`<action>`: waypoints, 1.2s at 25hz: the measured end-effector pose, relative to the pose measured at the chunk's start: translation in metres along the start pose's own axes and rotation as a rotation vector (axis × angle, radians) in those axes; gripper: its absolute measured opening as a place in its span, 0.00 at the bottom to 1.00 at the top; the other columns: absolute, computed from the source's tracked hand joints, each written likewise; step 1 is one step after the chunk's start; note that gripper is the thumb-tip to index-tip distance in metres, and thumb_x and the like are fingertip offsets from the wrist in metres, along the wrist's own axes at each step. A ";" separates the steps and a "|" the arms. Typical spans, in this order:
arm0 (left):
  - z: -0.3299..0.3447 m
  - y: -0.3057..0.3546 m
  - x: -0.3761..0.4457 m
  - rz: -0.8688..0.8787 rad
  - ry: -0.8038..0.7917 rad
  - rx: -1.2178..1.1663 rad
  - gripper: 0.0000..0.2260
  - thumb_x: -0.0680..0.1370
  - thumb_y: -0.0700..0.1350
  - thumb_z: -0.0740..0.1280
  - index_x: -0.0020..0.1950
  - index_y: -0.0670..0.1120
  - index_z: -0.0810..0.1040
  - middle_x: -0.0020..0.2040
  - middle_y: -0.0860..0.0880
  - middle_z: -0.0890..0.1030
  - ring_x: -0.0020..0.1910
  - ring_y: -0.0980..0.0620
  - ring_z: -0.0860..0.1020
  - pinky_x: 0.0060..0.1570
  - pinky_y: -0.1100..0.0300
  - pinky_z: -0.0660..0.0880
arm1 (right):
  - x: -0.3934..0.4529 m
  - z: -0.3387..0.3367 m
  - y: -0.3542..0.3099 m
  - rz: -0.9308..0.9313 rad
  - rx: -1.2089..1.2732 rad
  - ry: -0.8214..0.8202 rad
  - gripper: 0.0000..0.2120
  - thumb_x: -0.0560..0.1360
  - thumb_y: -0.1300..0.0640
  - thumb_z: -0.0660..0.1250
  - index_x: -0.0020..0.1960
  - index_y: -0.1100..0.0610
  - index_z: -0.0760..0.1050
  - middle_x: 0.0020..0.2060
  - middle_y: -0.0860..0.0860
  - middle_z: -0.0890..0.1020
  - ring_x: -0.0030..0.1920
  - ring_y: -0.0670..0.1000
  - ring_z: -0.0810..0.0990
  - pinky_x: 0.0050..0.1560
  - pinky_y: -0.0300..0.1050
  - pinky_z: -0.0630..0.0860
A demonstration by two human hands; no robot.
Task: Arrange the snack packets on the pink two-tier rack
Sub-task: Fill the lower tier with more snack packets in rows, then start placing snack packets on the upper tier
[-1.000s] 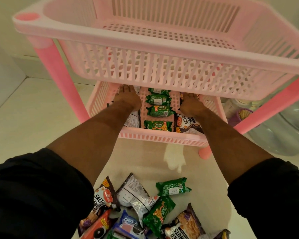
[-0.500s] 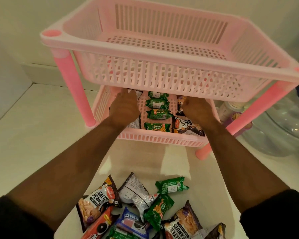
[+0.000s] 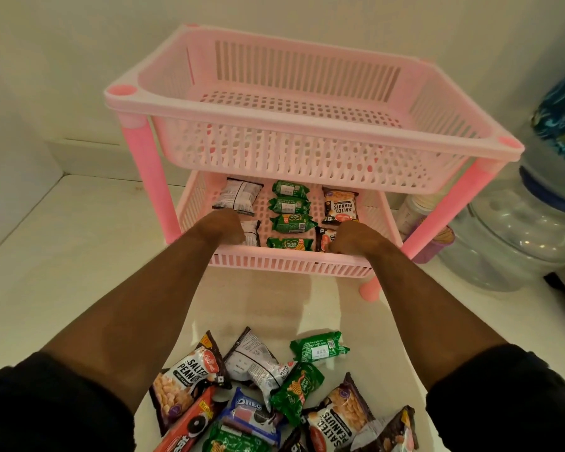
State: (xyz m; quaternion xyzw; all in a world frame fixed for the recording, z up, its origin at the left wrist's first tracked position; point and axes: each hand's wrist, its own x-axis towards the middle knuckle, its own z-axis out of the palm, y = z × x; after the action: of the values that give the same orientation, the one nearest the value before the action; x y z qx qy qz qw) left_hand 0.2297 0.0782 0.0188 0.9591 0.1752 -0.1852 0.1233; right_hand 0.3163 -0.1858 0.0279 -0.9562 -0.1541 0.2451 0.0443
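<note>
The pink two-tier rack (image 3: 307, 102) stands against the wall, its top tier bare. On the lower tier (image 3: 291, 264) lie two silver packets (image 3: 238, 197) in the left column, several green packets (image 3: 289, 205) in the middle and two salted peanut packets (image 3: 340, 205) on the right. My left hand (image 3: 227, 228) rests with curled fingers on the near silver packet (image 3: 252, 232). My right hand (image 3: 354, 238) rests the same way on the near peanut packet (image 3: 326, 239). The fingertips are hidden. A loose pile of packets (image 3: 261, 396) lies between my forearms.
A clear water jug (image 3: 516, 236) stands right of the rack, with a white bottle (image 3: 411, 210) and a purple cup (image 3: 436, 247) by the rack's right leg. The wall is close behind. White floor stretches to the left.
Both hands have drawn back from the far packets to the near ones at the front rim. The camera has pulled back and up, showing the whole rack.
</note>
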 end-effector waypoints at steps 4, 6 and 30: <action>-0.002 0.002 -0.001 -0.022 0.025 -0.038 0.10 0.75 0.42 0.70 0.54 0.41 0.78 0.50 0.45 0.79 0.44 0.48 0.76 0.42 0.57 0.72 | 0.000 -0.003 0.001 -0.031 -0.047 0.007 0.07 0.69 0.53 0.70 0.40 0.56 0.75 0.38 0.50 0.78 0.37 0.48 0.77 0.33 0.41 0.70; -0.001 0.000 -0.006 -0.020 0.084 -0.102 0.06 0.74 0.40 0.69 0.49 0.43 0.76 0.50 0.45 0.81 0.43 0.47 0.78 0.41 0.56 0.74 | -0.002 -0.003 0.002 -0.009 -0.068 0.043 0.08 0.70 0.54 0.69 0.45 0.57 0.75 0.42 0.52 0.79 0.40 0.51 0.78 0.39 0.44 0.73; 0.156 0.015 -0.211 0.495 0.229 -0.465 0.07 0.77 0.51 0.68 0.55 0.59 0.75 0.55 0.61 0.71 0.56 0.61 0.70 0.56 0.63 0.68 | -0.230 0.124 0.047 -0.104 0.309 0.247 0.03 0.75 0.49 0.69 0.49 0.44 0.77 0.45 0.41 0.82 0.46 0.45 0.80 0.49 0.48 0.78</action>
State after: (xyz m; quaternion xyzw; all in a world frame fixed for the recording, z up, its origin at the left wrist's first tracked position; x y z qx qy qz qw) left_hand 0.0031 -0.0439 -0.0351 0.9332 -0.0121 0.0039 0.3590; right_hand 0.0777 -0.3016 0.0159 -0.9515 -0.1573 0.1441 0.2216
